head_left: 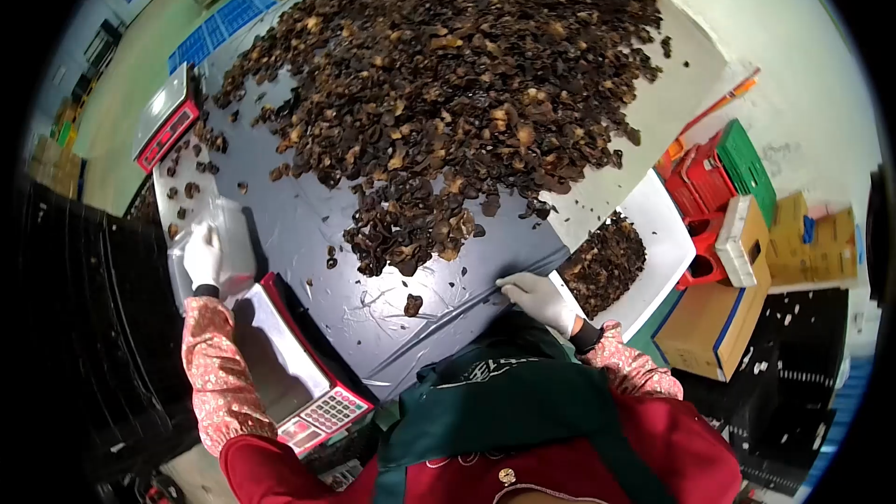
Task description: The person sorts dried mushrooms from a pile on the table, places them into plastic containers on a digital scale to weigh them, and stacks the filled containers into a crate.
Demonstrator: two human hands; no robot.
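A large heap of dried wood ear mushrooms (448,65) covers the far part of the grey sheeted table (308,224). My left hand (203,257), in a white glove, is at a stack of clear plastic bags (238,247) on the left side, fingers closed on the plastic. Below it is a red-framed weighing scale (322,411) with a keypad and a pale pan. My right hand (539,301), also gloved, rests at the near table edge with its fingers stretched out and holding nothing. Beside it, more mushroom pieces (607,266) lie in a white container (665,241).
A second red scale (168,117) stands at the far left, with loose mushroom pieces near it. Red and green crates (747,168) and cardboard boxes (719,322) are stacked at the right. Blue pallets (219,23) lie on the floor behind.
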